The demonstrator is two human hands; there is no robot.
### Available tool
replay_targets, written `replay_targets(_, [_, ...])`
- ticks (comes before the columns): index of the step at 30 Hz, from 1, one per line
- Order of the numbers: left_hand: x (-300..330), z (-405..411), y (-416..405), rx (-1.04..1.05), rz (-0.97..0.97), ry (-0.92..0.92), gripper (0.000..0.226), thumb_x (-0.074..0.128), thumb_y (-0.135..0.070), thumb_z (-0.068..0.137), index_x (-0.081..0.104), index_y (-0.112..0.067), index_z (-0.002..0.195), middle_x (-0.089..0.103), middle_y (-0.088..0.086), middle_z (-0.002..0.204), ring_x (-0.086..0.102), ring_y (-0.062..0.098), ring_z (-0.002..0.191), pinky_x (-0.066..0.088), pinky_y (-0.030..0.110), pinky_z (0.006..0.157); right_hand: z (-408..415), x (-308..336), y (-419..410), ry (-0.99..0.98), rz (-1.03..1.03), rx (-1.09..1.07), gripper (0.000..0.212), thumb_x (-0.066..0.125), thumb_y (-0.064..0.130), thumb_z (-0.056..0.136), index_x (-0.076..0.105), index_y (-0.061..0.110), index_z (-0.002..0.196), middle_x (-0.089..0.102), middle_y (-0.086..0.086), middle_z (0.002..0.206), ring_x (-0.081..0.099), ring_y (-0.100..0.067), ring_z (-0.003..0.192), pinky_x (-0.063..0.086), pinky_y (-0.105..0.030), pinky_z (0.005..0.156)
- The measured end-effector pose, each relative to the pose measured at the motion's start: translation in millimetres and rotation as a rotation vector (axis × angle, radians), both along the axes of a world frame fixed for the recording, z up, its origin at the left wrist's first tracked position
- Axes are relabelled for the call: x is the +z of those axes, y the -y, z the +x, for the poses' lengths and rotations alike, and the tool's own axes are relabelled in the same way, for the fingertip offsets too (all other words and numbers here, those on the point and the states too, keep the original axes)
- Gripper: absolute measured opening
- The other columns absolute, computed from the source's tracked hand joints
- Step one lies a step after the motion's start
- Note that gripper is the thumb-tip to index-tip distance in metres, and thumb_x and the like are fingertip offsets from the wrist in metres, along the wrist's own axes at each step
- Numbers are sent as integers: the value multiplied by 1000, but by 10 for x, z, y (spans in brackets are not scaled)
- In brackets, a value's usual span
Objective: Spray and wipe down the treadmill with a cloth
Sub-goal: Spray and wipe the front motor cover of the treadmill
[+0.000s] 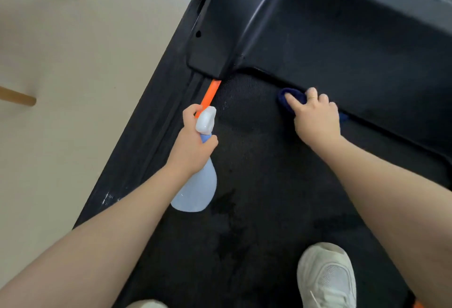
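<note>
Head view. The person stands on the treadmill belt (256, 185), one white shoe (326, 276) planted at the near end, both arms reaching forward and down toward the front of the machine.

The left hand (193, 146) is closed round the neck of a pale blue spray bottle (198, 190), forefinger up by the white trigger head (206, 119). The bottle hangs clear of the belt, nozzle aimed ahead toward the orange side strip (210, 94); judged to be held ready for a further spray while kept out of the wiping path.

The right hand (315, 119) presses a dark blue cloth (292, 98) flat against the belt, right at the seam beneath the black motor cover (342, 38). Fingers are spread and curled over the cloth, wrist low, forearm extended; the pose suits pushing along that edge, where dirt would likely collect.

Dark damp patches (227, 202) show on the belt nearer the shoe. Wiping appears under way, not complete.
</note>
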State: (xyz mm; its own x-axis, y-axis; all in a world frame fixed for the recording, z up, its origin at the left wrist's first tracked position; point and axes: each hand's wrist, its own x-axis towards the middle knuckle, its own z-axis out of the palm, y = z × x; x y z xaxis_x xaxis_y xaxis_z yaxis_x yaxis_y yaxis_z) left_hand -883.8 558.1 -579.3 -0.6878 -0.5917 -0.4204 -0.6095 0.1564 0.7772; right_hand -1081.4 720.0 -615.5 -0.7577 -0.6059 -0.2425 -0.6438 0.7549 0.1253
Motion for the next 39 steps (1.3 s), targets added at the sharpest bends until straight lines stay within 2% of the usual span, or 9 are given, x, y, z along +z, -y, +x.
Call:
replay_targets(3, [-9,-43,-88,-118,-30,17,58,59,-9,86,28,-24,132,47,-2,118,54,20,100,45,29,75,464,-84,-182,85,-69,75,59,72,10,66,59,17,124,55,-26,110,55,-37,78,44,-38,60])
replay_targets(6, [14,-141,-162,-213,-67,7,49,60,-12,87,35,-21,129,48,-7,102,53,19,92,46,40,79,481,-105,-287,97,-106,348,62,80,15,57,64,21,116,59,-21,100,57,-34,69,45,-35,54])
replay_targets(9, [53,-183,-224,-252,-89,19,47,59,-10,89,36,-17,130,47,-5,101,51,18,90,45,40,81,16,72,-300,109,2,-165,61,65,22,82,38,29,137,40,-17,128,48,-37,103,42,-43,81])
replay_targets(11, [105,-211,-285,-275,-89,45,48,58,-10,89,35,-17,130,49,-2,104,54,22,93,46,42,83,-97,117,-377,219,74,-220,52,51,20,91,35,34,138,35,-13,132,44,-36,112,38,-42,87])
replay_targets(14, [172,-340,-423,-382,-59,41,47,57,-10,87,33,-19,127,53,3,107,56,24,95,47,45,84,2,214,-577,510,-178,-300,47,44,21,91,44,40,134,43,-7,121,50,-32,110,42,-37,88])
replay_targets(19, [176,-652,-749,-570,-20,41,45,54,-8,86,34,-24,123,54,2,108,56,23,93,47,39,77,143,222,-975,477,-734,-806,47,44,15,82,60,37,120,57,-6,112,57,-24,98,48,-33,85])
replay_targets(26, [168,-1055,-1388,-741,10,4,40,54,-10,87,33,-23,119,57,8,97,58,28,81,44,35,64,284,373,-1847,210,-669,-923,43,49,18,86,59,34,124,48,0,103,50,-17,91,34,-25,75])
replay_targets(36, [159,-928,-1098,-358,-69,-16,45,51,-3,84,29,-17,121,50,5,83,55,29,79,41,34,62,376,184,-1572,387,-537,-703,49,49,23,92,40,30,140,41,-3,123,50,-22,99,37,-27,76])
replay_targets(39, [177,-917,-876,-243,-33,-45,61,52,-5,85,23,-20,137,54,0,88,54,15,78,42,23,65,279,148,-1168,333,-455,-581,48,49,28,94,37,27,140,39,-7,124,49,-27,101,41,-33,75])
